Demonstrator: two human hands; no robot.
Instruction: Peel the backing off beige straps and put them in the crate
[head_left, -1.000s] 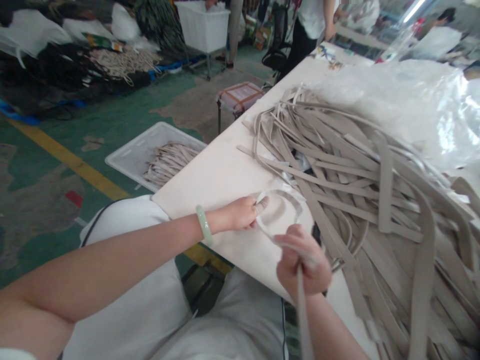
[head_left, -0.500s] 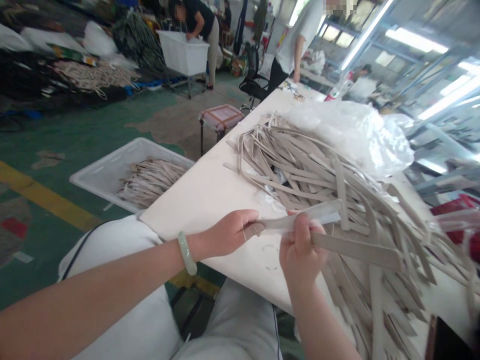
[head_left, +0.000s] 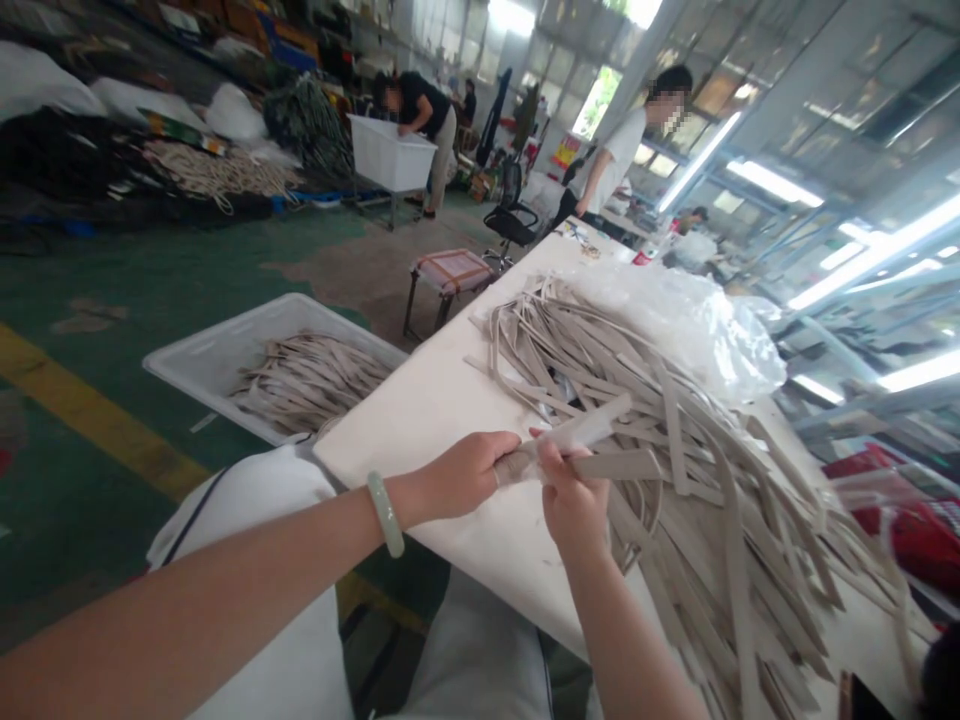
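A beige strap [head_left: 619,464] runs through both hands above the table's near edge. My left hand [head_left: 474,473], with a pale green bangle [head_left: 385,514] on its wrist, is closed on the strap's left part. Gripped in my right hand [head_left: 576,497] are the same strap and a translucent plastic sleeve [head_left: 600,421] around or against it; which one, I cannot tell. The strap's free end sticks out to the right of that hand. Close by on the table lies a large heap of similar beige straps [head_left: 697,520].
The white table [head_left: 427,400] carries a clear plastic bag [head_left: 720,340] behind the heap. Below its left edge stands a white bin [head_left: 195,355] of straps. Further back are a stool [head_left: 452,270], a swivel chair [head_left: 511,222] and two people, one over a white tub [head_left: 390,155].
The view has tilted up and shifted. My hands have come closer together, and less of the strap and the plastic sleeve shows beyond my right hand.
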